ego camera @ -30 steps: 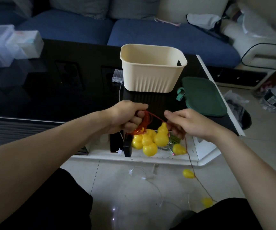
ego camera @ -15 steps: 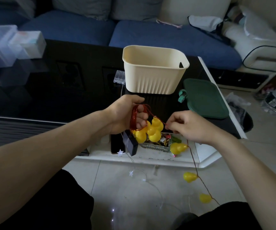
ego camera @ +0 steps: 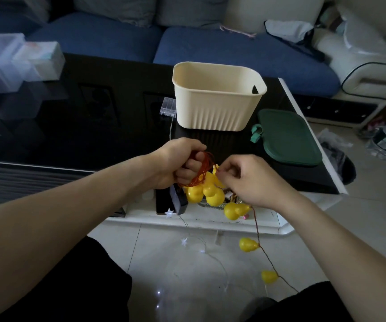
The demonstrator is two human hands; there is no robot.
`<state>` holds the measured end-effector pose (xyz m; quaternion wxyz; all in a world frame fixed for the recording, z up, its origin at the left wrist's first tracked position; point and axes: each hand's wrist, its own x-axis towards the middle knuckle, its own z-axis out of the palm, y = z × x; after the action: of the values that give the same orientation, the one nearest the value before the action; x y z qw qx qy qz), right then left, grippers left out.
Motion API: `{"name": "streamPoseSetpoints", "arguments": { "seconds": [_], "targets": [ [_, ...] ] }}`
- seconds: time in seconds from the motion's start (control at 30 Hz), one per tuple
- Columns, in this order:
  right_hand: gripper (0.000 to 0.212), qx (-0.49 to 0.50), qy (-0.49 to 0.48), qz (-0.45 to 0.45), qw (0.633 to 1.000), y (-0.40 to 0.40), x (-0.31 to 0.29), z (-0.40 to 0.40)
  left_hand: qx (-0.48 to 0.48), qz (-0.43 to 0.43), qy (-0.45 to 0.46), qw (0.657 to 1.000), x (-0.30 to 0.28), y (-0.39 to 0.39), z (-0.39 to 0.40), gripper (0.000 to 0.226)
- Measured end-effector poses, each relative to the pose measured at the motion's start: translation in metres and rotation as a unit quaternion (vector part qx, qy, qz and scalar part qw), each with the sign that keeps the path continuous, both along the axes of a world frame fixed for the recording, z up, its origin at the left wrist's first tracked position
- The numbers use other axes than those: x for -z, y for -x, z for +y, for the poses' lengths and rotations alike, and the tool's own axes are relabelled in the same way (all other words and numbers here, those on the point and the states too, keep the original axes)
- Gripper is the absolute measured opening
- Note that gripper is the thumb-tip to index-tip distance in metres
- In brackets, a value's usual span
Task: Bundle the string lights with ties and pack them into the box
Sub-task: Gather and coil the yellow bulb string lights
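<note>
1. Head view: left hand (ego camera: pixel 175 163) gripped coiled red wire with clustered yellow gourd-shaped bulbs (ego camera: pixel 207 190), held over the table's near edge.
2. Right hand (ego camera: pixel 250 180) pinched the wire at the coil; 0.5 s earlier it sat further right.
3. Cream ribbed plastic box (ego camera: pixel 215 105) unmoved on black glass table (ego camera: pixel 71 126), beside green lid (ego camera: pixel 288 138).

Clear bins (ego camera: pixel 13 61) blurred – red wire (ego camera: pixel 287 283) end behind knee.
</note>
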<state>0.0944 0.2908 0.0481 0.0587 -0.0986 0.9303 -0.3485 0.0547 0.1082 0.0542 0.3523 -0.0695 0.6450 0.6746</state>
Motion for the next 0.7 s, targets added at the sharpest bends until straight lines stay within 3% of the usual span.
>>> {"name": "streamPoseSetpoints", "arguments": {
  "seconds": [0.13,0.23,0.43,0.53,0.7],
  "targets": [
    [0.013,0.131,0.08,0.047,0.987,0.01,0.0,0.011,0.031,0.009,0.03,0.999,0.001,-0.002,0.0,0.04],
    [0.012,0.169,0.116,0.042,0.978,0.012,-0.001,0.02,0.024,0.009,0.026,0.999,0.002,-0.002,0.0,0.04],
    [0.009,0.065,0.059,-0.042,0.995,0.003,-0.001,0.014,-0.063,-0.004,-0.033,0.997,0.0,-0.001,-0.001,0.039],
    [0.006,0.018,0.005,-0.029,0.999,-0.002,0.003,0.004,-0.094,-0.022,-0.072,0.993,-0.003,0.0,0.0,0.038],
    [0.021,-0.045,-0.081,0.012,0.996,-0.005,0.008,-0.01,-0.117,-0.038,-0.165,0.979,-0.006,-0.002,-0.002,0.036]
  ]
}}
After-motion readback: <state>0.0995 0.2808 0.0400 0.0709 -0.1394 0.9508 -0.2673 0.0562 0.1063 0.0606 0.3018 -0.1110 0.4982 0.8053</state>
